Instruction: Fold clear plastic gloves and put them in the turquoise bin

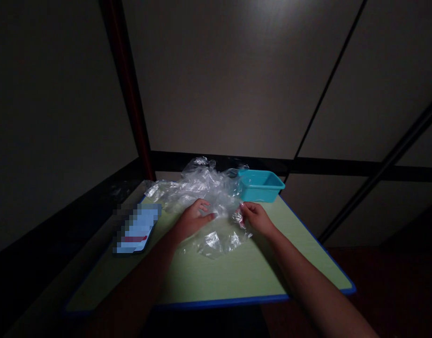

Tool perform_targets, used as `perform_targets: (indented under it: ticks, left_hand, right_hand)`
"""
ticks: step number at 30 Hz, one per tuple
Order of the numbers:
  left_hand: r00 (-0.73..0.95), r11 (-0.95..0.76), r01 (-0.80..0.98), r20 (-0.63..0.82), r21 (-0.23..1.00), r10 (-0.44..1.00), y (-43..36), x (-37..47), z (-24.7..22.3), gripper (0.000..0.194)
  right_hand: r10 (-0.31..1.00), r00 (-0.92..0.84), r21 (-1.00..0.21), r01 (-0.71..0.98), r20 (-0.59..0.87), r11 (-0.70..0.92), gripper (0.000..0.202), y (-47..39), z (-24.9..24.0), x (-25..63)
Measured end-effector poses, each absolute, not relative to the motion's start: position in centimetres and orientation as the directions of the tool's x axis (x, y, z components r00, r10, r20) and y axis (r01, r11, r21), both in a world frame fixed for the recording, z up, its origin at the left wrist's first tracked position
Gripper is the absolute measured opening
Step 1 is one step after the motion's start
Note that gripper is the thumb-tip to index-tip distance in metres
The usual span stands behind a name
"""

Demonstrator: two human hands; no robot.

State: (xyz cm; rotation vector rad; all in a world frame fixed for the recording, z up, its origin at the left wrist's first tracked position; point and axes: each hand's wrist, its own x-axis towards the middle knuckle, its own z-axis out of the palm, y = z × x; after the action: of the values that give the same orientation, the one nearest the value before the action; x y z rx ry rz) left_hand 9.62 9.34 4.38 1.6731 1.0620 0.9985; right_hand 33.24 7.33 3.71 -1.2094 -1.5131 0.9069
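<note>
The right hand (255, 217) is pinching crumpled clear plastic (205, 188) between its fingertips; the left hand (194, 217) is resting on it, fingers loosely spread. The plastic is covering the middle of the green table (237, 277), between 1 phone (138, 230) and 1 turquoise basket (261, 193).

1. Clear, thin plastic is seen in the film (201, 185); its surface is crumpled and glossy, and sharp highlights are thrown off the creases.
2. Rigid-looking plastic is shown by the tub (261, 193), smooth, with a soft sheen.
3. The tabletop (216, 279) is finished smooth and fairly matt; its base material cannot be told.
4. A smooth, glassy face is presented by the phone (140, 227), partly obscured by pixelation.
5. The panels (219, 84) are smooth, a diffuse glare being reflected near the top.
</note>
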Motion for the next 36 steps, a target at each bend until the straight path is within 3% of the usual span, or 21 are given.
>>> perform_targets:
  ticks: [2, 7, 10, 16, 21, 30, 36]
  left_hand:
    - [0.322, -0.300, 0.279, 0.205, 0.912, 0.924, 9.3, 9.6, 4.1, 0.044]
    - [0.355, -0.325, 0.283, 0.217, 0.902, 0.909, 9.8, 9.6, 3.7, 0.023]
    - [0.373, -0.267, 0.233, 0.168, 0.935, 0.912, 10.0, 9.5, 3.9, 0.026]
    - [0.409, -0.191, 0.222, 0.087, 0.956, 0.909, 10.3, 9.1, 4.0, 0.033]
    - [0.394, -0.125, 0.232, 0.024, 0.965, 0.919, 10.9, 8.6, 3.6, 0.037]
    - [0.406, -0.178, 0.294, 0.046, 0.939, 0.913, 10.8, 7.7, 4.9, 0.027]
    - [0.397, -0.118, 0.267, 0.003, 0.956, 0.918, 11.4, 6.7, 5.1, 0.027]
  right_hand:
    - [0.974, -0.033, -0.939, 0.257, 0.226, 0.226, 0.059, 7.4, 3.7, 33.2]
    - [0.983, -0.010, -0.969, 0.164, 0.186, 0.185, 0.067, 7.2, 3.8, 33.5]
    - [0.974, -0.101, -0.967, 0.132, 0.204, 0.216, 0.057, 7.0, 3.8, 33.7]
    - [0.921, -0.114, -0.842, 0.374, 0.373, 0.388, 0.042, 7.6, 3.2, 33.9]
    - [0.934, -0.061, -0.825, 0.452, 0.352, 0.340, 0.055, 8.3, 2.7, 34.2]
    - [0.949, 0.091, -0.821, 0.531, 0.303, 0.212, 0.068, 8.3, 2.9, 34.5]
    - [0.961, 0.107, -0.874, 0.450, 0.256, 0.183, 0.078, 7.9, 3.2, 34.7]
